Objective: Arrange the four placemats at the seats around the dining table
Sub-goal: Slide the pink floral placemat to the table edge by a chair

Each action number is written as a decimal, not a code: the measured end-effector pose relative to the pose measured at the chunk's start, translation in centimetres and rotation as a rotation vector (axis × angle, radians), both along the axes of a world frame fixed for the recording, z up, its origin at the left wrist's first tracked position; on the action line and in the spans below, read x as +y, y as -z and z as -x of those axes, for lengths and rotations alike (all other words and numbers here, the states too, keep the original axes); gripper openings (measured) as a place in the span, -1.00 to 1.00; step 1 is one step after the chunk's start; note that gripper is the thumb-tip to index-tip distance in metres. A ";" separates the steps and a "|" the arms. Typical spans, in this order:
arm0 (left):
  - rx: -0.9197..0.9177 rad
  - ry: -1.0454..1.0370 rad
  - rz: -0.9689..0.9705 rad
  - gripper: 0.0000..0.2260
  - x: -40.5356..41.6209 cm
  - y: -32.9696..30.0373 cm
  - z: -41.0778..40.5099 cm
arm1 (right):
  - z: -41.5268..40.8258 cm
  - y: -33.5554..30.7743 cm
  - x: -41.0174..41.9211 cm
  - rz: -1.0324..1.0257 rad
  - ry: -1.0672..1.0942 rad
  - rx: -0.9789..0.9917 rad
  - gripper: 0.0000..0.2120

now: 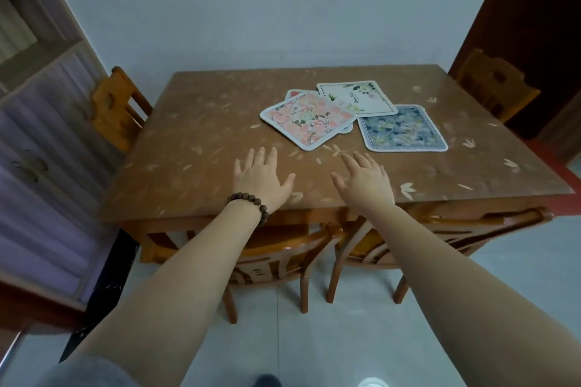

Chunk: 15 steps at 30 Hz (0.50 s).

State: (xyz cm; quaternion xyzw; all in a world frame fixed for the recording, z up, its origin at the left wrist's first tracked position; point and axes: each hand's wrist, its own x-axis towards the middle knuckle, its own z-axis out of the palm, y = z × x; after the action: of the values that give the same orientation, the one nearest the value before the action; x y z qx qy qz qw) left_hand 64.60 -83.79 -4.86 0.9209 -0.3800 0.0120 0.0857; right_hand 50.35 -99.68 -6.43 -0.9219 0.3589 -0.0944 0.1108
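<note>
Both forearms reach over the near desk (188, 148) edge, left hand (261, 179) and right hand (364, 181) open and empty, with the four overlapping placemats (309, 119) just beyond the fingertips, the pink one nearest the left hand.

Wall: you face a plain pale wall (251, 9).
Floor: pale glossy tiles (361, 339) below you.
Left: shelving unit (37, 78).
Right: dark door (534, 25).
Chairs: orange wood (116, 110).

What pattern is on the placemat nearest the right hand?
Blue and grey floral with a pale border, clearest in the head view.
</note>
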 end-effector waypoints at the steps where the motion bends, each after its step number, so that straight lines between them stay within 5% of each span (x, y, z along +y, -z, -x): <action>1: 0.005 -0.001 -0.006 -0.33 -1.0 0.2 -0.8 | -0.8 0.2 -1.0 0.002 -0.001 0.009 -0.43; 15: 0.074 0.034 -0.022 -0.32 -13.0 3.4 -13.9 | -13.0 2.0 -12.1 -0.032 0.019 0.050 -0.44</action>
State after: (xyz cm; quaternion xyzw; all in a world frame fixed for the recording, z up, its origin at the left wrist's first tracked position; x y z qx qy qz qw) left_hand 78.50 -96.74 -8.23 0.9151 -0.3922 -0.0277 0.0900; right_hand 63.39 -111.76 -8.43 -0.9187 0.3718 -0.0664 0.1156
